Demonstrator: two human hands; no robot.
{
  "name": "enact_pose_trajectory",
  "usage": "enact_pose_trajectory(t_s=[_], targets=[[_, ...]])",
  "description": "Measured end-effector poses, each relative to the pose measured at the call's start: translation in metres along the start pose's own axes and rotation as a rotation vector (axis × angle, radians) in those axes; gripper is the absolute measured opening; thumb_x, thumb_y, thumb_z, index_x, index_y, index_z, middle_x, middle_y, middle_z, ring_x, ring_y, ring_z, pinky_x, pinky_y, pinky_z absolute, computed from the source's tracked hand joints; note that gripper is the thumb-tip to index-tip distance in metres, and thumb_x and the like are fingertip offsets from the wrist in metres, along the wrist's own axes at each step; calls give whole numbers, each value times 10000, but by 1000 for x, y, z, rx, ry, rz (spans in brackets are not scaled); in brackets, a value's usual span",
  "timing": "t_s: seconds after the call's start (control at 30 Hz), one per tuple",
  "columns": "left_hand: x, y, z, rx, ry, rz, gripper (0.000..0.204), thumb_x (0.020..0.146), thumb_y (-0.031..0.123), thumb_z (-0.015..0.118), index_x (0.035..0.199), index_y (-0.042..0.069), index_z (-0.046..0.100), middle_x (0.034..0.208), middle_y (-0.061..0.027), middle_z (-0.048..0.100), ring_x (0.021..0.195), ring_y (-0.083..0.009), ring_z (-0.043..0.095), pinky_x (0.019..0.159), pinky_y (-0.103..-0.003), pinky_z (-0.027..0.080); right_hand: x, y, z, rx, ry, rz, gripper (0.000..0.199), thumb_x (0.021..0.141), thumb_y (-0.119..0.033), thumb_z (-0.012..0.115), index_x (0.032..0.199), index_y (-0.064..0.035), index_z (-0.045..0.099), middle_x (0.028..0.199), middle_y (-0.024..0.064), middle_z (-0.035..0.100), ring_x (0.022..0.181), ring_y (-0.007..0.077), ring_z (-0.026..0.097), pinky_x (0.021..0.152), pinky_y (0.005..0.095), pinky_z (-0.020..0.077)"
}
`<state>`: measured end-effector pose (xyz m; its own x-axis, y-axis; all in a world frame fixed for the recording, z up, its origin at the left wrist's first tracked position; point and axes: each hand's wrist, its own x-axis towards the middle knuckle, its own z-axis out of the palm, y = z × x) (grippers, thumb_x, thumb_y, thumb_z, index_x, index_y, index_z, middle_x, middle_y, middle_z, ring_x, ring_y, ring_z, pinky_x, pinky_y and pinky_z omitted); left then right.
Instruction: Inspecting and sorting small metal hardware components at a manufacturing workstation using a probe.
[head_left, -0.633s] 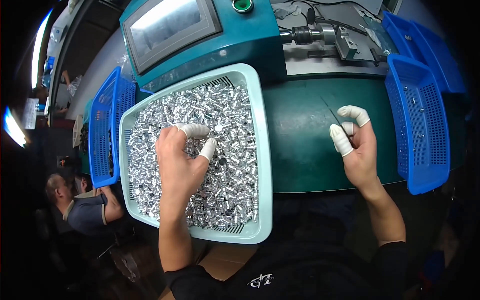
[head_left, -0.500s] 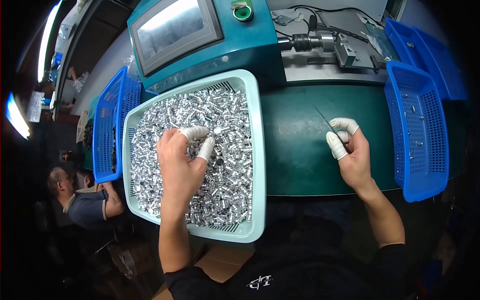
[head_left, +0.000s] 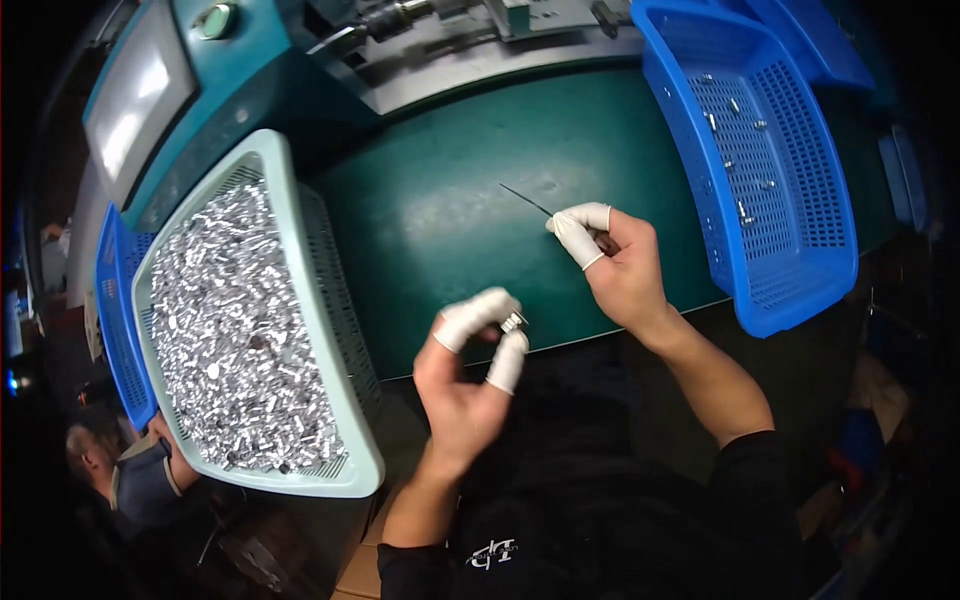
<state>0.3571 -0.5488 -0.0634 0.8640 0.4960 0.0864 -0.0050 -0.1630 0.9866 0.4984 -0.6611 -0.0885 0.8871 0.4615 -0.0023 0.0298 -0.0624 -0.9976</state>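
Observation:
Pinched between the thumb and forefinger of my left hand (head_left: pixel 466 375) is a small shiny metal part (head_left: pixel 512 322); the hand is slightly blurred and hovers near the table's front edge. My right hand (head_left: pixel 628 268) grips a thin dark pointed rod (head_left: pixel 525 199), its tip pointing up and left over the green tabletop. White finger cots cover several fingertips on both hands. To the left of my left hand stands a pale green basket (head_left: pixel 277 180), heaped with many small silvery metal parts (head_left: pixel 235 330).
At right a blue perforated basket (head_left: pixel 740 290) holds several metal parts, with more blue bins behind it. A teal machine (head_left: pixel 245 75) with a screen (head_left: pixel 140 100) and a metal spindle (head_left: pixel 395 18) stands at the back. Another person (head_left: pixel 140 475) sits at far left.
My left hand has come out of the pale green basket, moving right with a small metal part in its fingers. My right hand still holds the rod. The whole view has swung right.

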Motion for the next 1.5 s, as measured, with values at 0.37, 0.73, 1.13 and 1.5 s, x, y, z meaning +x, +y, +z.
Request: enact_pose_trajectory(t_s=[0.37, 0.73, 1.13, 1.5], targets=[[24, -50, -15, 5, 35, 67, 332, 805, -95, 643, 1122, -46, 558, 1101, -151, 612, 971, -200, 619, 862, -302, 507, -17, 6, -5, -141, -71, -268, 80, 770, 44, 677, 847, 30, 692, 598, 24, 549, 478, 51, 409, 423, 219, 265], [25, -44, -13, -175, 98, 3, 372, 821, -75, 601, 1177, -41, 497, 977, -216, 646, 838, -231, 657, 761, -308, 544, -23, 11, -5, -235, -144, -332, 113, 718, 56, 692, 827, 25, 679, 596, 39, 559, 477, 71, 436, 429, 214, 301], [25, -50, -15, -190, 76, 75, 377, 778, -123, 644, 1130, -59, 522, 1003, -140, 625, 922, -217, 658, 775, -255, 534, -30, 3, -1, -224, -105, -302, 125, 715, 73, 680, 828, 18, 682, 596, 31, 560, 467, 46, 408, 419, 202, 244], [20, -45, -15, -211, -15, 57, 379, 835, -64, 612, 1203, -67, 519, 1068, -152, 626, 956, -218, 649, 831, -285, 522, -46, 0, 7, 31, 0, -67, 141, 846, -10, 633, 981, 31, 635, 723, 9, 600, 570, 20, 458, 491, 170, 322]])
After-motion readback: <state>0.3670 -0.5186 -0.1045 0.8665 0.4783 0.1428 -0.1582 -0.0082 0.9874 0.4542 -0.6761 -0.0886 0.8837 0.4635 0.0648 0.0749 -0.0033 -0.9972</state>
